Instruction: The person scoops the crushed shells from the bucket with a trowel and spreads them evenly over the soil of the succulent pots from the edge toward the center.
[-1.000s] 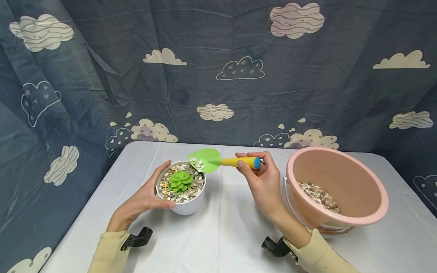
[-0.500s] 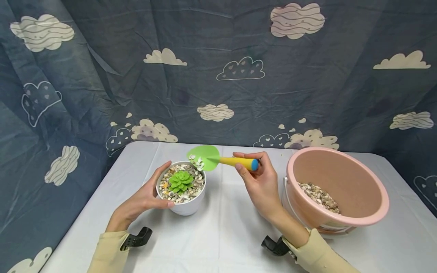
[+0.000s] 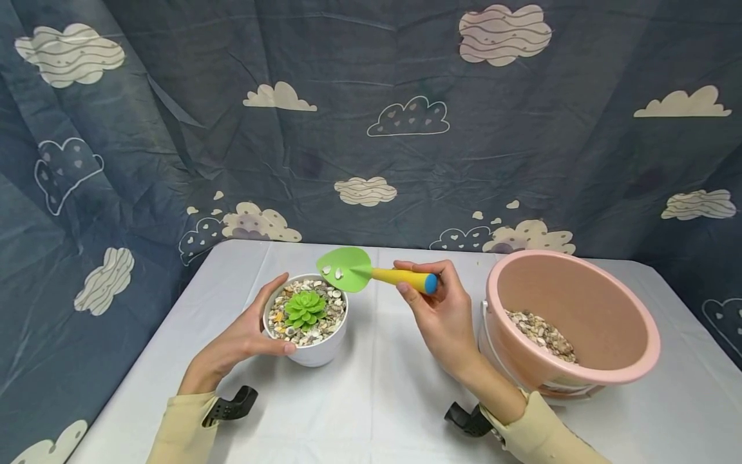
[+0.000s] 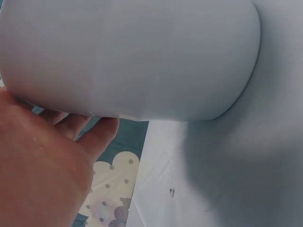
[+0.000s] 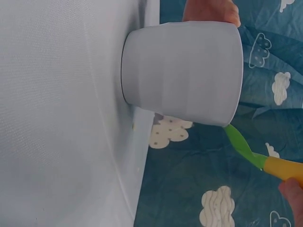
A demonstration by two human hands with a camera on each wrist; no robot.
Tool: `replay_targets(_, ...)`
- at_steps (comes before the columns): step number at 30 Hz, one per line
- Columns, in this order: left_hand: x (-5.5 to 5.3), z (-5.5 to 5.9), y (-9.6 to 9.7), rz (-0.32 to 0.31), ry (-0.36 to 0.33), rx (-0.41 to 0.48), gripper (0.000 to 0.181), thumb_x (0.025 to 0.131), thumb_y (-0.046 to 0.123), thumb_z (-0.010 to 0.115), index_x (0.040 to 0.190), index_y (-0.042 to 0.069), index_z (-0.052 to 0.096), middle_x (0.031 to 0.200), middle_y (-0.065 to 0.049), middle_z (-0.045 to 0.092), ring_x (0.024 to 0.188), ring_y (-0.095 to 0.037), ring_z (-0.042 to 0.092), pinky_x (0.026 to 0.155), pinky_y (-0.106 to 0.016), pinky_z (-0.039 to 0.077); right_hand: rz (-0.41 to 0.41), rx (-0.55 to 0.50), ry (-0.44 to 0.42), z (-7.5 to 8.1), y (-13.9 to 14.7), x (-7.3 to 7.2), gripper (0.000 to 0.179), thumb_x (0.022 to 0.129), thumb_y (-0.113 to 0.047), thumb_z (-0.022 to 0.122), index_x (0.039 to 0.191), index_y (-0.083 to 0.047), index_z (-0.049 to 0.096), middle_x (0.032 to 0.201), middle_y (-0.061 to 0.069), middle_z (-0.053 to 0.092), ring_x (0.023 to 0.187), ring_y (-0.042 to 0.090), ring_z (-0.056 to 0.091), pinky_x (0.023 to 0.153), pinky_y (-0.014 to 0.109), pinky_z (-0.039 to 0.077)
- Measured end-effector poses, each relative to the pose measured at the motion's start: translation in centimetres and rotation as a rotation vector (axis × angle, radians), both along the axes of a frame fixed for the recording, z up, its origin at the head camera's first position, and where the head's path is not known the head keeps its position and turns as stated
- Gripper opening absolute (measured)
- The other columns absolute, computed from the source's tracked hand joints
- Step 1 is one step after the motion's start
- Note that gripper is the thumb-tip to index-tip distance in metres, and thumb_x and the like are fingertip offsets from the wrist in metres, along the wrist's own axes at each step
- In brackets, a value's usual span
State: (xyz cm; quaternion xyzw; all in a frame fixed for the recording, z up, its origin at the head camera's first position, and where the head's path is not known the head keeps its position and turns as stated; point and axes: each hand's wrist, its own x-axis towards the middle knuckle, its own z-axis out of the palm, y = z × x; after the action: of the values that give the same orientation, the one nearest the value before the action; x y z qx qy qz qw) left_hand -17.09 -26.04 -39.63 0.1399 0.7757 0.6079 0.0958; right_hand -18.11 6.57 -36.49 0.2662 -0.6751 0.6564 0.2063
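In the head view a white flowerpot [image 3: 317, 353] stands on the table, with a green succulent [image 3: 304, 309] amid pale pebbles [image 3: 321, 330]. My left hand [image 3: 246, 333] holds the pot from its left side, thumb at the near rim. My right hand [image 3: 445, 316] grips the yellow, blue-ended handle of a small trowel [image 3: 400, 277]. The trowel's green blade [image 3: 350, 272] is over the pot's far right rim, with a few white pebbles on it. In the right wrist view the blade's tip [image 5: 232, 132] passes behind the pot's rim.
To the right stands a pink bucket [image 3: 585, 277], a layer of pebbles [image 3: 542, 335] at its bottom and a white handle hanging at its side. A white cloth covers the table [image 3: 371, 399]. Behind it hangs a dark blue curtain [image 3: 324, 154] with cloud prints.
Most of the pebbles on the trowel's blade have left it; only a few remain there. The trowel has shifted slightly left. The left hand and pot have barely moved.
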Motion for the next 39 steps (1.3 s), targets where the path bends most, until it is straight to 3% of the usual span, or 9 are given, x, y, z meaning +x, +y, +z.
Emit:
replay_targets(8, 0.0, 0.0, 0.0, -0.005, 0.004, -0.005, 0.117, 0.067, 0.017, 0.089, 0.158, 0.027, 0.016, 0.159, -0.015, 0.015, 0.142, -0.037, 0.018, 0.109, -0.064, 0.011, -0.018, -0.025, -0.014, 0.0, 0.3, -0.1, 0.032, 0.089, 0.006, 0.067, 0.116, 0.006, 0.049, 0.118, 0.014, 0.067, 0.102, 0.026, 0.066, 0.084, 0.029, 0.054)
replay_targets(18, 0.0, -0.3, 0.0, -0.062, 0.015, 0.106, 0.113, 0.070, 0.010, 0.084, 0.158, 0.025, 0.015, 0.162, -0.009, 0.006, 0.143, -0.036, 0.015, 0.110, -0.058, 0.014, 0.007, 0.023, -0.041, 0.5, 1.2, 1.0, 0.029, 0.091, 0.004, 0.065, 0.116, 0.002, 0.050, 0.121, 0.008, 0.067, 0.108, 0.026, 0.064, 0.083, 0.029, 0.054)
replay_targets(28, 0.0, -0.3, -0.1, -0.022, 0.020, 0.074, 0.113, 0.069, 0.011, 0.086, 0.158, 0.022, 0.017, 0.160, -0.013, 0.011, 0.141, -0.038, 0.021, 0.110, -0.059, 0.015, 0.001, 0.096, 0.124, 1.0, 1.5, 2.1, 0.036, 0.083, 0.017, 0.067, 0.113, 0.005, 0.052, 0.120, 0.010, 0.068, 0.106, 0.025, 0.066, 0.074, 0.025, 0.055)
replay_targets(32, 0.0, -0.1, 0.1, 0.006, 0.011, 0.058, 0.113, 0.068, 0.011, 0.087, 0.157, 0.025, 0.018, 0.160, -0.012, 0.014, 0.140, -0.035, 0.022, 0.110, -0.058, 0.014, 0.024, 0.100, 0.191, 1.0, 1.5, 2.1, 0.041, 0.078, 0.023, 0.068, 0.112, 0.007, 0.052, 0.119, 0.014, 0.067, 0.107, 0.028, 0.066, 0.077, 0.028, 0.055)
replay_targets(39, 0.2, -0.1, 0.3, 0.025, -0.002, 0.053, 0.113, 0.068, 0.011, 0.087, 0.157, 0.027, 0.019, 0.158, -0.011, 0.015, 0.140, -0.034, 0.022, 0.110, -0.056, 0.015, 0.033, 0.105, 0.211, 0.7, 1.5, 2.2, 0.044, 0.076, 0.025, 0.069, 0.112, 0.008, 0.051, 0.120, 0.016, 0.067, 0.108, 0.029, 0.065, 0.080, 0.031, 0.054)
